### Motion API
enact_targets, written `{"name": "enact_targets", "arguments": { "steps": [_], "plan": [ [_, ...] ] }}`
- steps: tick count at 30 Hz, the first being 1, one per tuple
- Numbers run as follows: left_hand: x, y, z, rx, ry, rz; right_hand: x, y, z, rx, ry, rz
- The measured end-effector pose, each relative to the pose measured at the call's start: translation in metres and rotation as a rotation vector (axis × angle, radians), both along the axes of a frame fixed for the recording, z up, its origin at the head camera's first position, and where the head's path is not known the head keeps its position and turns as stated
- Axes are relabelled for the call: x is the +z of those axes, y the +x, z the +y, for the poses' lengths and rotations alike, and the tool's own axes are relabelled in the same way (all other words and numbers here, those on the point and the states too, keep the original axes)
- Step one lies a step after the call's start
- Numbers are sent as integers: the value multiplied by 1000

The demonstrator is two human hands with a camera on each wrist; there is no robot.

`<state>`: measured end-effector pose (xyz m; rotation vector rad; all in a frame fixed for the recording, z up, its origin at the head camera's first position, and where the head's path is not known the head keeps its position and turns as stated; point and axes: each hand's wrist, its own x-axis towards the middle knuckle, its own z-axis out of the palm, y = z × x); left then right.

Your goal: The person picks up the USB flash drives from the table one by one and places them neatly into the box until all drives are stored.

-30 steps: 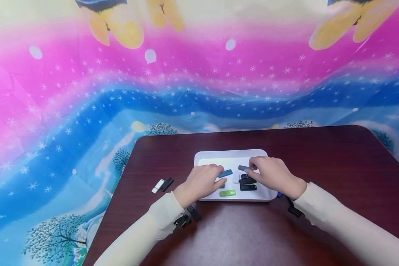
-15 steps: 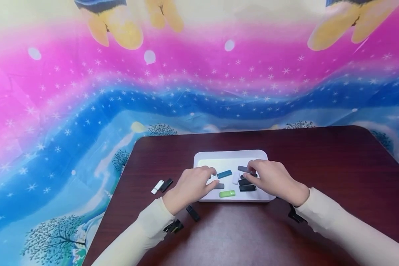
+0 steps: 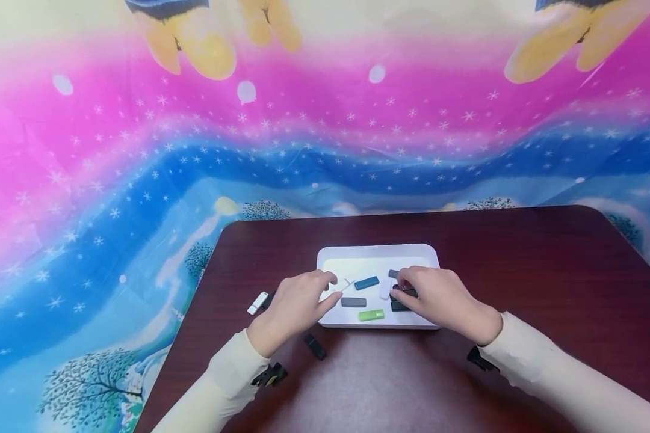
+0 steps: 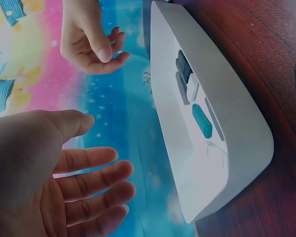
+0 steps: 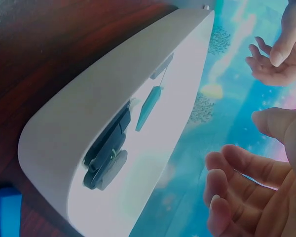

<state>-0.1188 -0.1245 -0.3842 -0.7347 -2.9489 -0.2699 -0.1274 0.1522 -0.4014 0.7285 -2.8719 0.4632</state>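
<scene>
My left hand [image 3: 295, 304] hovers over the left side of a white tray [image 3: 379, 251], its fingers relaxed and holding nothing in the left wrist view. Above the tray's right side is my right hand [image 3: 449, 294], with loosely bent fingers and nothing between them in the right wrist view. In the tray lie several USB sticks: a teal one [image 3: 366, 282], a dark grey one [image 3: 354, 302], a green one [image 3: 371, 314] and a white one [image 3: 386, 289]. Black sticks [image 5: 108, 143] are partly covered by my right hand in the head view. A thin pale outline beside the teal stick is unclear.
The tray stands on a dark red-brown table [image 3: 368, 385]. Left of it lie a white stick [image 3: 257, 303] and a mostly hidden black one; another black stick [image 3: 315, 347] is near the front. A blue object [image 5: 9, 212] sits beside the tray's right end. A printed curtain [image 3: 325, 120] hangs behind.
My left hand has drawn back leftward, uncovering the dark grey stick and covering most of the black one outside the tray. My right hand has come slightly lower over the black sticks.
</scene>
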Motion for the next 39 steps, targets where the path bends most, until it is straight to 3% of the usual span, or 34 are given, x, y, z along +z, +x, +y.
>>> {"name": "enact_targets", "arguments": {
  "steps": [14, 19, 31, 39],
  "plan": [
    [0, 7, -30, 92, 19, 80, -3, 5, -15, 50, -5, -3],
    [-3, 10, -44, 123, 42, 63, -5, 8, -22, 63, -14, -9],
    [-20, 20, -75, 225, 88, 27, -13, 13, -43, 89, -36, -39],
    [-34, 17, -100, 279, 82, -10, -20, 14, -55, 107, -47, -31]
  ]
}}
